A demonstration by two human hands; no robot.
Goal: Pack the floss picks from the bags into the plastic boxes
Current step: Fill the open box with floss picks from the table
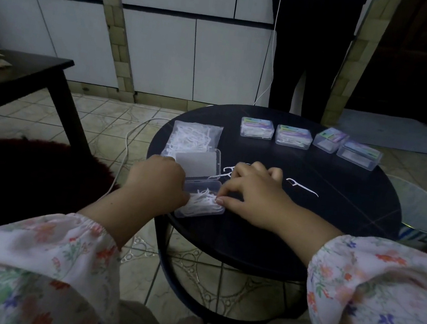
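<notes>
An open clear plastic box (pixel 201 209) lies near the front of the round black table (pixel 340 185), with white floss picks (pixel 201 201) heaped in its lower half and its lid (pixel 198 164) flipped back. My left hand (pixel 158 178) grips the box's left side. My right hand (pixel 254 192) has its thumb and forefinger on the picks at the box's right edge. A clear bag of floss picks (pixel 194 137) lies behind the lid. Loose picks lie on the table beside my right hand, one to its right (pixel 303 187) and another by its knuckles (pixel 226 172).
Several closed plastic boxes (pixel 257 128) stand in a row at the table's far side. A person in dark trousers (pixel 312 52) stands behind the table. A dark table (pixel 27 72) is at the left, a round glass-like object (pixel 424 213) at the right, a white cable (pixel 126 149) on the floor.
</notes>
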